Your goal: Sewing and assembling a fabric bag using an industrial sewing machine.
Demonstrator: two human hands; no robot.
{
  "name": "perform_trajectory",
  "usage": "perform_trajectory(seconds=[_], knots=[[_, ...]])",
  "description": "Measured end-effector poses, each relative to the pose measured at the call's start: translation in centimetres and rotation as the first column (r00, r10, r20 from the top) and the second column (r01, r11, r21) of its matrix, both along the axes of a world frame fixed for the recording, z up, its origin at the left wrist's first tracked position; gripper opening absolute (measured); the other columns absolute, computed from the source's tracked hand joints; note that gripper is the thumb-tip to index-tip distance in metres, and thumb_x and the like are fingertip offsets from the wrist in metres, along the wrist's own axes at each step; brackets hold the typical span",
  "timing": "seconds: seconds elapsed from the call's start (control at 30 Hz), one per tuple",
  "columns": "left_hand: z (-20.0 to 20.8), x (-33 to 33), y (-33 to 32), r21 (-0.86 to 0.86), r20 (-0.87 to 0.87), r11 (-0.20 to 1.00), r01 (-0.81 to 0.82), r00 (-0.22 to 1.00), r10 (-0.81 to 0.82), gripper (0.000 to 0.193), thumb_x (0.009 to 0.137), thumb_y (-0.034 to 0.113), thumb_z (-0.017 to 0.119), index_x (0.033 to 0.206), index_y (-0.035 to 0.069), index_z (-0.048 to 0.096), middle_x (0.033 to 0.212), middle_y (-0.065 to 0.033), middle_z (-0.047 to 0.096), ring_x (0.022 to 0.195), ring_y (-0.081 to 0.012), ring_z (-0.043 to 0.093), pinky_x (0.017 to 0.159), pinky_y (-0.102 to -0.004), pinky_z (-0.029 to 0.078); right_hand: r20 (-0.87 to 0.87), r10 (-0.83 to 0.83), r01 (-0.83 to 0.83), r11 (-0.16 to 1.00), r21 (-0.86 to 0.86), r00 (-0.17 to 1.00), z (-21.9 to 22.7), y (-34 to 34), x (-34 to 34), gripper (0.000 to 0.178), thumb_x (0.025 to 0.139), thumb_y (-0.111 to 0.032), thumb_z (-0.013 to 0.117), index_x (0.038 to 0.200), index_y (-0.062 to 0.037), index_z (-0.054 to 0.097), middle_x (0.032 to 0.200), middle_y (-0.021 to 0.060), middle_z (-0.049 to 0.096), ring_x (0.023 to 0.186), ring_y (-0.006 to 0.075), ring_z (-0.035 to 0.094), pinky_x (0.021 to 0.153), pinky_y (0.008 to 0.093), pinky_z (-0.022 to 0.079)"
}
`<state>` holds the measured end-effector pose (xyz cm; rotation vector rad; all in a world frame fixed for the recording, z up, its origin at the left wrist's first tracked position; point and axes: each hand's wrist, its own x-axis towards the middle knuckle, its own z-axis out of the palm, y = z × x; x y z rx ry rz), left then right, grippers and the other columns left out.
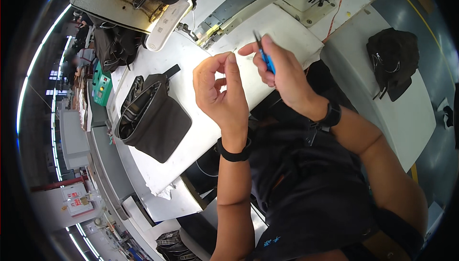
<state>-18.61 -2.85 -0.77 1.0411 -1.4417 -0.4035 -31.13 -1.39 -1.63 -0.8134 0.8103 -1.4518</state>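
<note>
In the head view, the left hand (pixel 222 86) is hovering over the white table (pixel 155 168), thumb and index fingertips pressing together; can't tell if there's a bit of thread in there, way too small. The right hand (pixel 289 72) is floating just beside it, curling its fingers around some small blue-handled snips (pixel 267 62), dark tip pointing up, while the index finger is reaching out toward the left fingertips. So the snips are hanging in the air near the sewing machine (pixel 248 5), not touching the table. A dark fabric pouch (pixel 162 125) is lying on the table left of the left hand, its mouth showing a striped lining. Over on the right, a dark fabric piece (pixel 392 62) is sitting on another white surface (pixel 406 120).
</note>
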Motion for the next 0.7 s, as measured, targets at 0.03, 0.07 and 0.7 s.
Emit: perform_trajectory(seconds=[0.03, 0.07, 0.7], knots=[[-0.2, -0.2, -0.2, -0.035, -0.027, 0.999, 0.015, 1.000, -0.016, 0.009, 0.098, 0.005, 0.073, 0.104, -0.001, 0.074, 0.093, -0.0009, 0.068, 0.081, -0.0050, 0.062, 0.069, -0.0209, 0.056, -0.022, -0.022, 0.021, 1.000, -0.022, 1.000, -0.3, 0.3, 0.7, 0.049, 0.114, -0.042, 0.038, 0.118, -0.0023, 0.066, 0.071, -0.0073, 0.043, 0.056, 0.0012, 0.034, 0.051, 0.0202, 0.028], [-0.5, -0.3, -0.3, -0.048, -0.049, 0.999, 0.025, 0.998, -0.027, 0.009, 0.098, 0.005, 0.073, 0.105, -0.001, 0.073, 0.095, -0.0024, 0.070, 0.083, -0.0065, 0.064, 0.071, -0.0218, 0.057, -0.044, -0.046, 0.044, 0.998, -0.045, 0.998, -0.6, 0.5, 1.4, 0.047, 0.114, -0.041, 0.039, 0.119, -0.0031, 0.066, 0.071, -0.0072, 0.043, 0.057, 0.0013, 0.034, 0.052, 0.0199, 0.029], [-1.9, 0.0, -0.2, -0.052, -0.031, 0.996, 0.070, 0.997, -0.072, 0.011, 0.099, 0.002, 0.070, 0.108, -0.004, 0.071, 0.103, -0.0083, 0.074, 0.085, -0.0114, 0.073, 0.070, -0.0229, 0.059, 0.240, -0.101, 0.102, 0.995, 0.010, 0.966, -1.0, 0.1, 5.0, 0.028, 0.112, -0.033, 0.050, 0.105, -0.0091, 0.063, 0.080, -0.0070, 0.054, 0.067, 0.0013, 0.047, 0.055, 0.0194, 0.037]])
